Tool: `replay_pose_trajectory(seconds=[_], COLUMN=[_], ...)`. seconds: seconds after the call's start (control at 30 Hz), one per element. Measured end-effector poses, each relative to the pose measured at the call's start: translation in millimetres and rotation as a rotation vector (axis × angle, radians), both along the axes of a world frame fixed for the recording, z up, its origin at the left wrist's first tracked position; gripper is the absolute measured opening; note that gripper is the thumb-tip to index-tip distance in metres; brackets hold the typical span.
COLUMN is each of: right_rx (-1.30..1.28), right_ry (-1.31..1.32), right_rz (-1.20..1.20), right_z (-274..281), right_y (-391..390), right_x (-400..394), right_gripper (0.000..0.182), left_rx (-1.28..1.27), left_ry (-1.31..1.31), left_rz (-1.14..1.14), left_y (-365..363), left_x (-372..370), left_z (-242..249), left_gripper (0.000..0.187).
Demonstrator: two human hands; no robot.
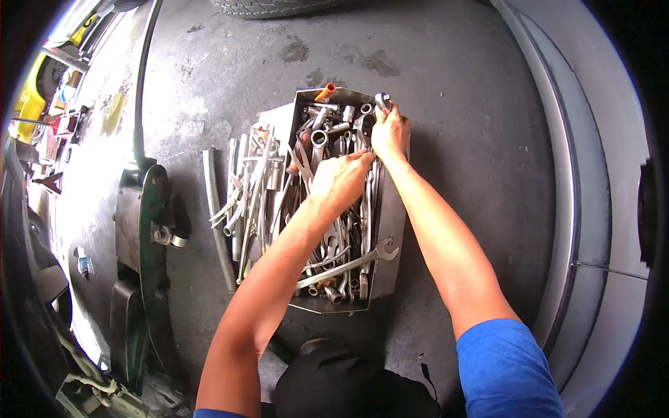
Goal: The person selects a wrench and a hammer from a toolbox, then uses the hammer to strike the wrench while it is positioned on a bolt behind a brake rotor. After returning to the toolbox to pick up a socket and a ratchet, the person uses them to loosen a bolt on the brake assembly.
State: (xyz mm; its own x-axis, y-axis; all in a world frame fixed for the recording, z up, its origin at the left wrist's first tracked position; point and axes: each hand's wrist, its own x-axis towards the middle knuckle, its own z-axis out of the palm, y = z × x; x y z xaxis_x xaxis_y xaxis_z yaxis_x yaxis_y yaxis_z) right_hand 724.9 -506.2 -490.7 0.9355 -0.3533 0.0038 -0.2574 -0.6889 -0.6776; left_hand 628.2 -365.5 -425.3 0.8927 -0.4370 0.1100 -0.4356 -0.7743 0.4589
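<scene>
An open metal toolbox (391,230) lies on the grey concrete floor, packed with several wrenches and sockets. My left hand (339,180) reaches into the middle of the box, fingers curled down among the wrenches; what it grips is hidden. My right hand (390,131) is at the box's far right corner, fingers closed around a chrome wrench head (381,100). A large open-end wrench (348,265) lies across the near end of the box. An orange-handled tool (325,92) sticks out at the far edge.
A fold-out tray (252,195) of long wrenches and bars lies left of the box. A green jack (150,230) stands at the left. A tyre (272,7) shows at the top and a vehicle body panel (592,174) curves along the right.
</scene>
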Motion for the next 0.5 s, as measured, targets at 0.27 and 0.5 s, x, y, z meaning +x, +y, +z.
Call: replay_pose_trajectory(seconds=[0.27, 0.5], right_rx=[0.003, 0.031], right_ry=[0.023, 0.023], right_rz=[0.005, 0.02], right_z=[-9.9, 1.4], right_y=[-2.7, -1.2], right_x=[6.7, 1.7], right_gripper=[0.05, 0.047], left_rx=[0.145, 0.076], left_ry=[0.2, 0.335], left_rz=[0.378, 0.461], left_y=[-34.8, -15.1], left_x=[14.8, 32.7], left_z=[-23.3, -8.2], left_gripper=[0.027, 0.037])
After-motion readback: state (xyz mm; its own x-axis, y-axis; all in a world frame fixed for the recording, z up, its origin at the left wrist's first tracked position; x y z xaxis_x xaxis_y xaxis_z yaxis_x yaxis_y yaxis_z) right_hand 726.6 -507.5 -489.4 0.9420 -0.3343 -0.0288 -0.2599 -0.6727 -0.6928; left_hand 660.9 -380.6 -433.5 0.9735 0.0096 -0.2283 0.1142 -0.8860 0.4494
